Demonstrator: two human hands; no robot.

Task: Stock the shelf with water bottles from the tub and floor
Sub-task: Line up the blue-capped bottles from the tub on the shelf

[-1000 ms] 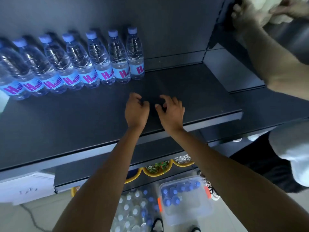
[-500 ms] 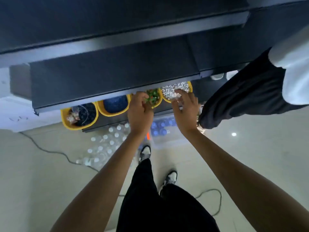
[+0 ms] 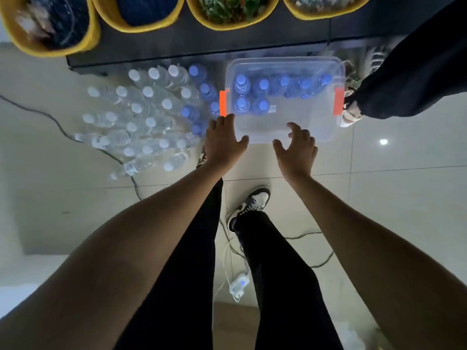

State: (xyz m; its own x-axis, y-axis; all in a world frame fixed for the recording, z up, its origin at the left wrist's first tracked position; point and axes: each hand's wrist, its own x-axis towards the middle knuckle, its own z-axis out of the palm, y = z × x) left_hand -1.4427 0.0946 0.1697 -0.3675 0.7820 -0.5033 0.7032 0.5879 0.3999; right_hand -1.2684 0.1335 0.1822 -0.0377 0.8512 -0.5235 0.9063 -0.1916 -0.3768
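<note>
Down from upper shelf to floor | left grip, right grip apart, empty, at tub near edge | ready to pick bottles

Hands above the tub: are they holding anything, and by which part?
Nothing is held. The left hand and right hand are both open, fingers spread, by the clear tub's near edge, short of its bottles.
</note>
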